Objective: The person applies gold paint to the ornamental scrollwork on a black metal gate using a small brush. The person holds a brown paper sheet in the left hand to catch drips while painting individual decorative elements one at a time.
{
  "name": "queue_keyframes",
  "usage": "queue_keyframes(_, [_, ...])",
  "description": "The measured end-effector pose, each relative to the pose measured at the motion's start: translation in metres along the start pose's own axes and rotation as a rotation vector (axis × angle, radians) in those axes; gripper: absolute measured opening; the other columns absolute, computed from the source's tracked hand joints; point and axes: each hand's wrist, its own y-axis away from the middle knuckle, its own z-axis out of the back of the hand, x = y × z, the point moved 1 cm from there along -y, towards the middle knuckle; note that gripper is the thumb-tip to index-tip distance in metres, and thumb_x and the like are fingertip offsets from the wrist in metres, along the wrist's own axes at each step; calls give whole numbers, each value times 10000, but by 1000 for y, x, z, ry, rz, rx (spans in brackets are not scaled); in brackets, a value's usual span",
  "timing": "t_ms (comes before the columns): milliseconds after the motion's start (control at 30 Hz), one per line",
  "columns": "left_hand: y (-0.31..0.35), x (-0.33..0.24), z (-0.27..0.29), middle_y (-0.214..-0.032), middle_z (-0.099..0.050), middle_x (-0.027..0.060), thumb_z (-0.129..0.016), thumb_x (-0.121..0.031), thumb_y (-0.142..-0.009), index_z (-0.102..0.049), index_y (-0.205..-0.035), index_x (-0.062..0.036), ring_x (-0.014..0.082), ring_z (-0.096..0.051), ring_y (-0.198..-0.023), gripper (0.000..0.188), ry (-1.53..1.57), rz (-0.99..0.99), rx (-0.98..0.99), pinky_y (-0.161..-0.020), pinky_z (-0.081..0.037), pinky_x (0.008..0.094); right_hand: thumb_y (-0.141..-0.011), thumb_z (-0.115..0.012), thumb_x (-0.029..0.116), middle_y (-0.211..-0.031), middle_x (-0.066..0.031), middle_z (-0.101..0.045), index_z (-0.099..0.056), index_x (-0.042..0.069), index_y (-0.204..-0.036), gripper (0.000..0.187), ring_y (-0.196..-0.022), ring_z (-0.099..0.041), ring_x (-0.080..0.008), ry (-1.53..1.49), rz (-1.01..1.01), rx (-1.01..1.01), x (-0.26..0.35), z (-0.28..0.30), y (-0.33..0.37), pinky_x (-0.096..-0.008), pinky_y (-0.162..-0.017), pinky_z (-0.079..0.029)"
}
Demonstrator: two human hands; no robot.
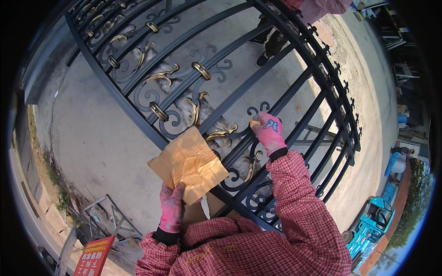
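Note:
My left hand point(172, 208), in a pink glove, grips a creased piece of cardboard point(188, 163) smeared with gold colour. It holds the cardboard over the near edge of a dark metal gate panel point(221, 107). My right hand point(270, 132), gloved in pink with a blue butterfly mark, is closed around a small yellowish piece point(253, 123). What that piece is, I cannot make out. The hand is beside a dark scroll point(258, 108) between the bars. Other scrolls carry gold-tinted leaves point(193, 110), and gold-tinted collars point(201, 71) sit on the bars.
Beyond the panel, at the top, another person's pink clothing point(322, 8) and a dark shoe point(262, 59) show. A red sign point(94, 257) and a metal frame point(113, 216) stand at lower left. A teal vehicle point(370, 225) is at lower right, with a distant person point(404, 150) above it.

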Motion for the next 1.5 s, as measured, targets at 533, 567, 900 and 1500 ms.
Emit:
queue_keyframes(533, [-9,10,9,-1158,-538,149,-479,-60,-904,-367,-1307,-29,250,-647,-826,420,73,16,-69,-551,-599,384,-688,-668,82,-768,-135,-621,-632,37,-912,232,-744,-614,-310,-406,-82,-148,-30,-3,35,-357,-665,-480])
queue_keyframes(567, [-9,9,8,-1155,-538,151,-480,-61,-904,-368,-1305,-27,251,-647,-824,418,76,19,-70,-549,-599,384,-681,-672,76,-762,-129,-618,-634,36,-917,242,-733,-616,-299,-403,-36,-213,-36,-8,36,-352,-661,-482])
queue_keyframes(900, [-8,7,-6,-1135,-544,156,-493,-83,-907,-373,-1270,-23,250,-645,-813,387,40,-19,9,-550,-590,367,-665,-680,49,-765,-109,-622,-646,38,-905,243,-691,-614,-240,-653,-52,-369,-80,-40,55,-321,-628,-478])
queue_keyframes(1500, [-7,14,-13,-1210,-508,151,-537,-167,-922,-338,-1332,-32,246,-624,-918,475,-37,-12,85,-656,-581,352,-744,-627,-31,-844,-24,-630,-612,3,-981,240,-663,-576,-82,-700,111,-460,-84,-50,54,-221,-580,-467])
